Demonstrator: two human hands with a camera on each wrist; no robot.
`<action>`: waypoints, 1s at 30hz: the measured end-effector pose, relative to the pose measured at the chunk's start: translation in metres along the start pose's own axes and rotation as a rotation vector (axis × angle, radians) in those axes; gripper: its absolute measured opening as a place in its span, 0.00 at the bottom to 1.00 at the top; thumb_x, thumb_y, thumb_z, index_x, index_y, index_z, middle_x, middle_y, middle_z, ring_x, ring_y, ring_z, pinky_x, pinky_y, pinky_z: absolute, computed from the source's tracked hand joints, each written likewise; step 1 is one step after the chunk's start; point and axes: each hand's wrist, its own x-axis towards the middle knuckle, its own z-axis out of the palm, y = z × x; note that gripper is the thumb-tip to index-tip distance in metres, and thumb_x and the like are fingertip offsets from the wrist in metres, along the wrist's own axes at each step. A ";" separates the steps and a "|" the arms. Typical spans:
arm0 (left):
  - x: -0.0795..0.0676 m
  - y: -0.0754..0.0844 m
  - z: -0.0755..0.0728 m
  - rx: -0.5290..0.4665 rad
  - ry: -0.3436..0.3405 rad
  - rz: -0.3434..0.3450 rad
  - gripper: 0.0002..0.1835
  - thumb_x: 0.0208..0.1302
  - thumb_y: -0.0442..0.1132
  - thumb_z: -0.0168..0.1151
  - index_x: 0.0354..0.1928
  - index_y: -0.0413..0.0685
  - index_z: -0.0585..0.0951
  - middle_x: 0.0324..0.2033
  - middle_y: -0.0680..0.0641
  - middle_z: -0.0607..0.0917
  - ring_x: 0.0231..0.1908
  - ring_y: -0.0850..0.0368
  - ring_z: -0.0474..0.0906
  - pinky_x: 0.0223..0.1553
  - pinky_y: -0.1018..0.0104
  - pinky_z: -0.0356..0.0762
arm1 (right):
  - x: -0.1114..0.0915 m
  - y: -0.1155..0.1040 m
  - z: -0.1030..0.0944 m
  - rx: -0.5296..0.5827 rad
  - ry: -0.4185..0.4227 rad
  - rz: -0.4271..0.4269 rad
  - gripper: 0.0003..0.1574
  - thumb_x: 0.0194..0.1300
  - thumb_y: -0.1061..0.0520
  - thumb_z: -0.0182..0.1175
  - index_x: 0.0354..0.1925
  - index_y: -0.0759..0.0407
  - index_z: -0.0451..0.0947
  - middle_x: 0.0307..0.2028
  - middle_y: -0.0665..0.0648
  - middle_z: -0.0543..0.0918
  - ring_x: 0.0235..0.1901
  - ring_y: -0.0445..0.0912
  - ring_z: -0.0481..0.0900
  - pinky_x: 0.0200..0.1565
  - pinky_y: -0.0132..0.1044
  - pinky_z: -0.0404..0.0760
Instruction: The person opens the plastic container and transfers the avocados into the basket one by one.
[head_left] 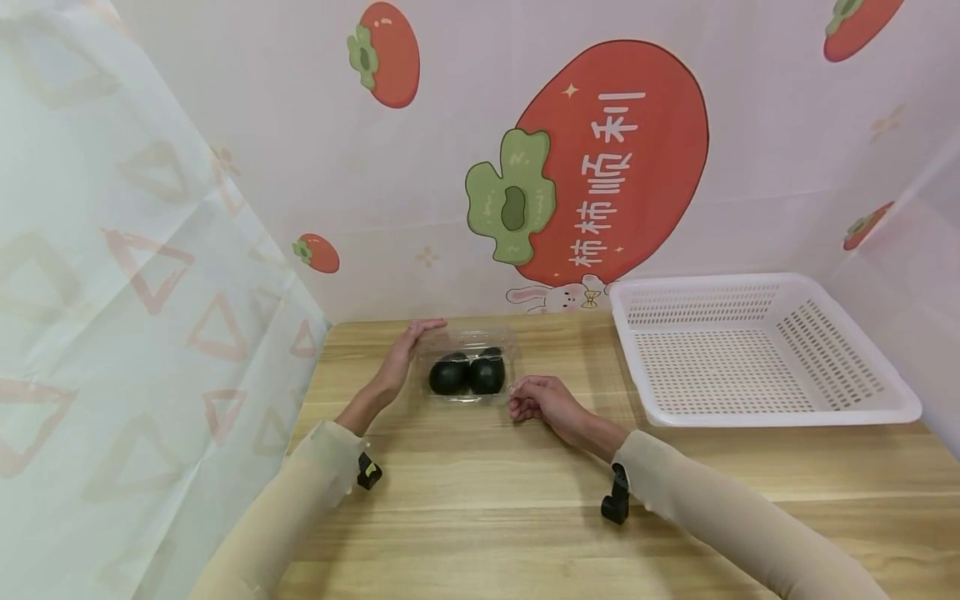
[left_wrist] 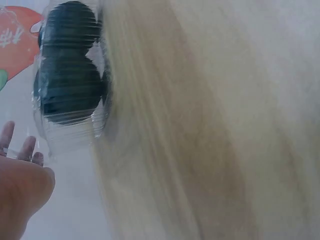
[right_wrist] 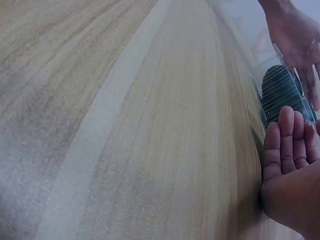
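Observation:
A clear plastic clamshell box [head_left: 467, 397] sits near the table's back edge with two dark green avocados [head_left: 487, 372] inside, side by side. My left hand [head_left: 397, 364] is at the box's back left corner, fingers stretched out along it. In the left wrist view those fingers reach past the end of the box [left_wrist: 72, 142]. My right hand [head_left: 551, 403] is at the front right corner, its fingers curled and the thumb and index finger pinching the box's edge. The right wrist view shows this palm [right_wrist: 295, 192] turned upward, with the thumb mostly hidden.
A white perforated plastic basket [head_left: 651, 400] stands to the right on the wooden table [head_left: 450, 517]. Behind the table hangs a pale cloth [head_left: 420, 183] printed with persimmons, and another pale sheet [head_left: 150, 275] borders the left side.

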 end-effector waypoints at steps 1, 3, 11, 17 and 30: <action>0.000 -0.001 0.001 -0.005 0.012 -0.002 0.37 0.88 0.53 0.22 0.74 0.31 0.70 0.77 0.33 0.66 0.81 0.40 0.52 0.82 0.41 0.42 | 0.000 0.000 0.000 -0.003 0.000 0.000 0.15 0.78 0.64 0.52 0.48 0.79 0.76 0.35 0.59 0.85 0.35 0.45 0.86 0.43 0.37 0.88; 0.001 -0.001 0.003 -0.022 0.028 -0.011 0.38 0.88 0.53 0.19 0.74 0.32 0.70 0.77 0.34 0.66 0.82 0.41 0.50 0.82 0.43 0.40 | 0.000 0.001 0.000 -0.008 0.003 0.008 0.16 0.79 0.63 0.52 0.48 0.80 0.75 0.35 0.59 0.85 0.35 0.45 0.86 0.43 0.36 0.87; 0.002 -0.001 0.007 -0.100 0.031 -0.005 0.47 0.83 0.64 0.14 0.75 0.30 0.66 0.76 0.30 0.66 0.80 0.38 0.53 0.82 0.41 0.35 | -0.008 0.000 0.001 -0.009 -0.007 0.023 0.16 0.79 0.64 0.51 0.48 0.81 0.74 0.35 0.58 0.84 0.34 0.45 0.85 0.43 0.36 0.87; 0.003 -0.001 0.011 -0.124 0.072 0.003 0.50 0.82 0.66 0.13 0.75 0.30 0.66 0.74 0.28 0.65 0.79 0.36 0.55 0.83 0.44 0.37 | -0.011 -0.001 0.001 -0.019 -0.023 0.019 0.17 0.79 0.63 0.51 0.49 0.82 0.73 0.35 0.57 0.84 0.34 0.44 0.85 0.43 0.36 0.87; 0.009 -0.001 0.022 -0.281 0.210 -0.070 0.46 0.84 0.65 0.18 0.76 0.27 0.58 0.72 0.22 0.63 0.74 0.28 0.60 0.79 0.39 0.52 | -0.018 -0.002 0.002 -0.044 -0.042 0.008 0.16 0.79 0.63 0.52 0.48 0.81 0.74 0.37 0.62 0.84 0.35 0.46 0.85 0.42 0.37 0.87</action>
